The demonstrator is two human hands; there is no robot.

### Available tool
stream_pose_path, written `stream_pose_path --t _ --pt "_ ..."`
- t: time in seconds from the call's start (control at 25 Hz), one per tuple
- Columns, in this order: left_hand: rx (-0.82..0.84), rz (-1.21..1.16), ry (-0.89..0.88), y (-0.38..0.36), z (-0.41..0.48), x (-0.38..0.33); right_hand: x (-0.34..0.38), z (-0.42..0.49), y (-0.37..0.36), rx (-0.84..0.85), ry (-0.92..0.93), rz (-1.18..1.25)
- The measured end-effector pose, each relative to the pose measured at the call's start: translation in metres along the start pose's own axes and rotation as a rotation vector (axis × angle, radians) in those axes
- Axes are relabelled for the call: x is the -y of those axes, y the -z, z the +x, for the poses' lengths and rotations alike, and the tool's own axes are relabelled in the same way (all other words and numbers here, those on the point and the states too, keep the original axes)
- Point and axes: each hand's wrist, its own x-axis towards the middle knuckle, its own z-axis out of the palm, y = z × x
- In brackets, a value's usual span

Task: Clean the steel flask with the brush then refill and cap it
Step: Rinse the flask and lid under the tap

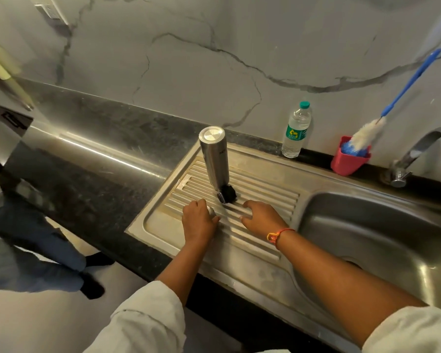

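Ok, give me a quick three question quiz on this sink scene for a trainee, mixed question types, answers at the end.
1. True or false: the steel flask is lying on its side in the sink basin.
2. Where is the bottle brush right now?
A. In the left hand
B. Standing in the red cup
C. Inside the flask
3. Fill in: the plastic water bottle has a ____ cap.

Key
1. False: it stands upside down on the ribbed drainboard, mouth end down by a black cap piece.
2. B. The right hand holds no brush either.
3. Green.
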Motion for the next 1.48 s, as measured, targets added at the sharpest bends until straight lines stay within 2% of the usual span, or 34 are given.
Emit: stream_pose_path --t 0.08,0.16,0.28,0.44,0.64,0.8,0.92,1.04,1.12,1.2,1.28,1.48 --pt "-0.042 -0.241 0.017 0.004 -0.008 -0.013 -0.005 -0.008 0.002 -0.021 0.006 0.018" --pt "0.016 -0.565 0.106 0.005 -0.019 -0.036 -0.012 -0.016 0.007 -0.043 0.0 0.067" --pt "0.281 -1.106 0.302 -0.004 -0.034 -0.071 -0.026 -0.033 0.02 -0.041 -0.007 0.235" --pt "0.584 -1.449 0.382 -0.025 -0.056 -0.115 -0.056 -0.063 0.047 -0.123 0.032 0.376" --pt "0.75 -1.561 0.543 -0.053 -0.077 -0.179 -0.11 -0.104 0.085 -0.281 -0.047 0.46" --pt "0.875 -1.536 0.525 -0.079 -0.094 -0.233 -0.157 -0.13 0.111 -0.355 -0.155 0.513" --pt "0.89 -1.549 0.564 -0.095 -0.103 -0.271 -0.188 -0.141 0.128 -0.369 -0.208 0.549" --pt "0.85 -1.605 0.687 -0.112 -0.103 -0.301 -0.216 -0.137 0.15 -0.381 -0.266 0.582" --pt "0.851 -1.611 0.752 -0.121 -0.101 -0.316 -0.235 -0.128 0.167 -0.444 -0.314 0.473" --pt "0.861 -1.61 0.808 -0.125 -0.1 -0.326 -0.252 -0.117 0.186 -0.466 -0.361 0.252" --pt "0.879 -1.603 0.841 -0.129 -0.098 -0.332 -0.261 -0.105 0.204 -0.422 -0.378 0.1" --pt "0.904 -1.585 0.863 -0.141 -0.089 -0.34 -0.272 -0.065 0.223 -0.346 -0.293 -0.083"
